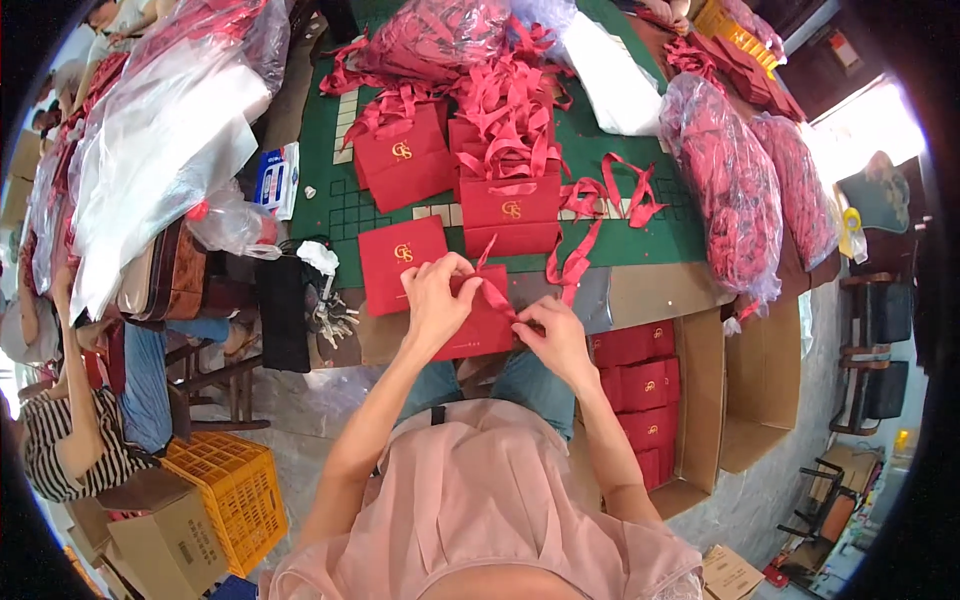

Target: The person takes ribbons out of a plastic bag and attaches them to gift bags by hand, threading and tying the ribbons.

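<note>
A flat red paper gift bag [480,340] lies at the table's near edge, between my two hands. My left hand [437,300] rests over its upper left part, thumb and fingers closed on the red ribbon [492,292] near the bag's top. My right hand [553,335] pinches the lower right stretch of that ribbon at the bag's right edge. Just left of it, another red gift bag [388,258] lies flat, partly under my left hand. Beyond stand red bags with ribbon handles [512,215], and one more group of red bags [402,160] sits to their left.
Clear plastic sacks of red ribbon goods [722,190] sit at the right. A cardboard box [697,400] holding red bags is below the table's right side. Keys [333,318] and a wipes pack [276,182] lie left. A person in stripes [62,440] sits left, near a yellow crate [225,490].
</note>
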A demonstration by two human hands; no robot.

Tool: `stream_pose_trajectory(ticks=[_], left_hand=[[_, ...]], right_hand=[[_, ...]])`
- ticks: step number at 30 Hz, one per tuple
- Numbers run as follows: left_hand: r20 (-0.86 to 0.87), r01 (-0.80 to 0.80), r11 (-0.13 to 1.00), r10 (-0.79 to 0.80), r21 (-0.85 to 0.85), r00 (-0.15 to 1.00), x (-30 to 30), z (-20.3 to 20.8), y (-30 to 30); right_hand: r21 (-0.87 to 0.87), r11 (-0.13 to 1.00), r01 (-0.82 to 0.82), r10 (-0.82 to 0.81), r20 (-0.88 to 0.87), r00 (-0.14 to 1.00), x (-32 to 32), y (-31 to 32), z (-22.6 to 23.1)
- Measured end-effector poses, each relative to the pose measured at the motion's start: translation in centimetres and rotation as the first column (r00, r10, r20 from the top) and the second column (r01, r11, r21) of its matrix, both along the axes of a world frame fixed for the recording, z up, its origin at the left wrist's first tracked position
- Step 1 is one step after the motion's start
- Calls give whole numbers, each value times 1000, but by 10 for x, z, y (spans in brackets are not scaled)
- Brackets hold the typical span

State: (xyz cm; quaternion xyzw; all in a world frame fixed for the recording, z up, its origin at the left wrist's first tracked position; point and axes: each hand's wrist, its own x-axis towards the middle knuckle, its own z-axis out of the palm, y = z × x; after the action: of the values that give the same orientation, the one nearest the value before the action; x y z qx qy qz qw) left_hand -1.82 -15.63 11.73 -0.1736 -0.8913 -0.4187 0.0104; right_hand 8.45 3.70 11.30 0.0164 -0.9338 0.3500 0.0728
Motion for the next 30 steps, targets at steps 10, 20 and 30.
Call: stream_pose_trajectory(ticks=[10, 20, 30], left_hand=[[95, 25, 956, -55, 293, 994, 50, -15, 18], [504, 25, 815, -382, 578, 775, 82, -36, 6], [409, 44, 963, -154, 265, 900, 50, -11, -32]], right_hand=[[-705, 637, 313, -91, 334, 938, -27, -24, 0], [-687, 629, 363, -228, 283, 932, -38, -22, 3], [-114, 925, 364, -369, -35, 929, -25, -12, 8]])
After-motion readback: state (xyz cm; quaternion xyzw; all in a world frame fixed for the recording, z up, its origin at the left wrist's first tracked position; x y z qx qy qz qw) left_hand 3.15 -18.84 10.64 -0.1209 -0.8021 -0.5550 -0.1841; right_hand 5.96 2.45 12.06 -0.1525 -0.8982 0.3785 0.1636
